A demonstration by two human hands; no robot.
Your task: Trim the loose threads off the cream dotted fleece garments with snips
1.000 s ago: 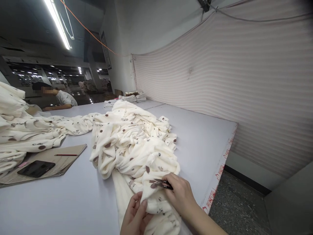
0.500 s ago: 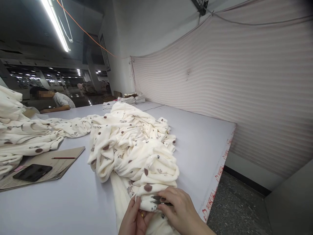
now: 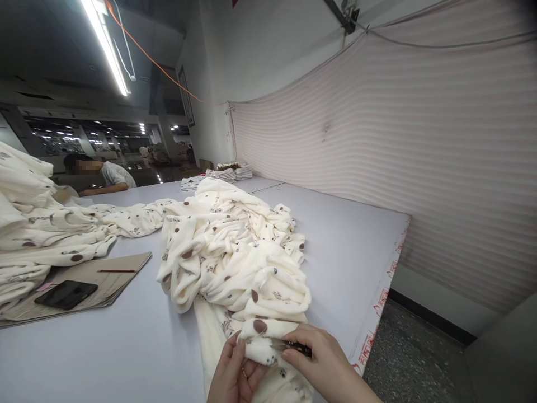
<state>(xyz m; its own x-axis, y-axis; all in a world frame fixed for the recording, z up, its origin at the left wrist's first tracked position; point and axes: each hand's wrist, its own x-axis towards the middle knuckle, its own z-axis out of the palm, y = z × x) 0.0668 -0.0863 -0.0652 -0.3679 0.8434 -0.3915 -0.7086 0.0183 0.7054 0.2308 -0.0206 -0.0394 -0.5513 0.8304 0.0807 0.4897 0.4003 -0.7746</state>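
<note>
A heap of cream fleece garments with brown spots and small paw prints lies on the white table. My left hand pinches a folded edge of the nearest piece at the bottom of the view; a ring shows on one finger. My right hand grips small dark thread snips, their tip against the same edge of fabric. Both hands sit close together near the table's front edge.
More of the same fleece is piled at the left. A black phone and a red pencil lie on brown card sheets. Folded stacks sit far back. Another person leans at the far left. A striped curtain hangs on the right.
My hands drew the fabric edge nearer to me and re-gripped it; the snips now press against the fold. The view shifted slightly.
</note>
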